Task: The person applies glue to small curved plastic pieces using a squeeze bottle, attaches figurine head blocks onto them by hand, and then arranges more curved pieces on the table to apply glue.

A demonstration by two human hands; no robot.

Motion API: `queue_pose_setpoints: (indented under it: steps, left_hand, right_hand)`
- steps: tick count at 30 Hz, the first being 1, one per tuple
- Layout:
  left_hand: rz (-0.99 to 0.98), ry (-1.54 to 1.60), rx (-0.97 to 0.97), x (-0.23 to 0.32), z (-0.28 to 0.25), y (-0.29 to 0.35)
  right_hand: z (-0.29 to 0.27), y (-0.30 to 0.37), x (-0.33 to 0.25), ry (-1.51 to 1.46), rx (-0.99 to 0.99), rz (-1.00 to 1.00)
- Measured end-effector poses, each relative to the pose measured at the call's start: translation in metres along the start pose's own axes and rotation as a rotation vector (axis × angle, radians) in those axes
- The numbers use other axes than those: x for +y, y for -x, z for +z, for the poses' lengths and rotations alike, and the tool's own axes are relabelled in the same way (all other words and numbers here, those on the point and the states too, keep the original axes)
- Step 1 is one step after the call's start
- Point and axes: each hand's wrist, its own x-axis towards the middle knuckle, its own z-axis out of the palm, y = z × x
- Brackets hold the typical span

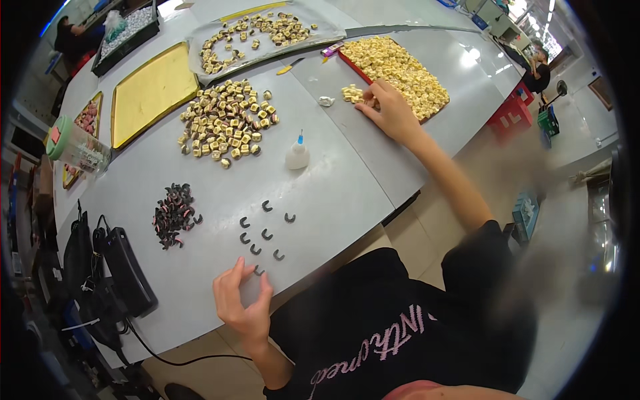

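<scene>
My left hand (241,303) is at the table's near edge, thumb and fingertips pinching a dark C-shaped piece (259,271). Several like it, such as one dark C-shaped piece (267,234), lie spread just beyond. My right hand (395,115) reaches across to the red-rimmed tray (352,67) heaped with pale yellow block pieces (400,70). Its bent fingers close over the small cluster of yellow blocks (351,93) beside that tray; what sits between the fingertips is hidden. A white squeeze bottle with a blue needle tip (297,157) stands upright between both hands.
Left lie a heap of dark curved pieces (175,215), a black power adapter (130,270) and its cable. Farther are a pile of yellow-and-dark blocks (230,120), a yellow tray (150,97), a lined tray (327,30), a green-lidded cup (83,150) and a knife (291,66).
</scene>
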Motion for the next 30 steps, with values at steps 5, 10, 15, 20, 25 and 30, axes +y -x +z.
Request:
queue_pose_setpoints:
  steps: [5, 10, 15, 20, 25, 30]
  left_hand:
    - [-0.013, 0.004, 0.001, -0.001, -0.008, 0.007]
    - [-0.017, 0.028, 0.041, 0.003, -0.008, 0.008]
    - [0.015, 0.094, 0.110, 0.005, -0.014, 0.011]
    - [0.201, 0.320, 0.087, 0.035, 0.012, -0.012]
    - [0.226, 0.489, 0.014, 0.045, 0.036, -0.019]
    - [0.242, 0.541, -0.002, 0.046, 0.042, -0.016]
  right_hand:
    - [-0.005, -0.013, -0.003, 0.051, -0.090, -0.048]
    - [-0.018, -0.009, -0.002, -0.016, -0.055, -0.077]
    - [-0.030, 0.010, -0.048, -0.730, -0.045, 0.220]
    - [-0.043, 0.080, -0.111, -1.310, -0.208, 0.407]
    - [-0.041, 0.108, -0.168, -1.384, -0.530, 0.619]
    - [-0.039, 0.107, -0.176, -1.430, -0.607, 0.816]
